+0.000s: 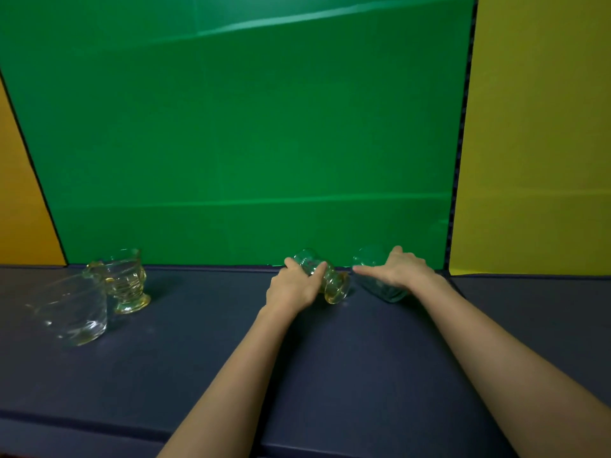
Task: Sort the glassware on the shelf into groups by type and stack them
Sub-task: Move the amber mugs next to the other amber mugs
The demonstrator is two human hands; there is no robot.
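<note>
On the dark blue shelf (215,325) my left hand (294,285) grips a footed clear glass (334,285) that is tilted, its foot pointing toward me. Just to its right my right hand (400,269) lies over a plain clear tumbler (383,287), fingers wrapped round its side; the tumbler also leans. At the far left a footed patterned glass cup (127,280) stands upright near the back wall. A wide clear glass bowl (74,309) sits in front of it and to its left, touching or nearly touching it.
A green panel (248,127) forms the back wall right behind the glasses. An orange panel (20,209) is at the left and a yellow panel (535,143) at the right. The shelf's front edge (99,424) runs across the bottom.
</note>
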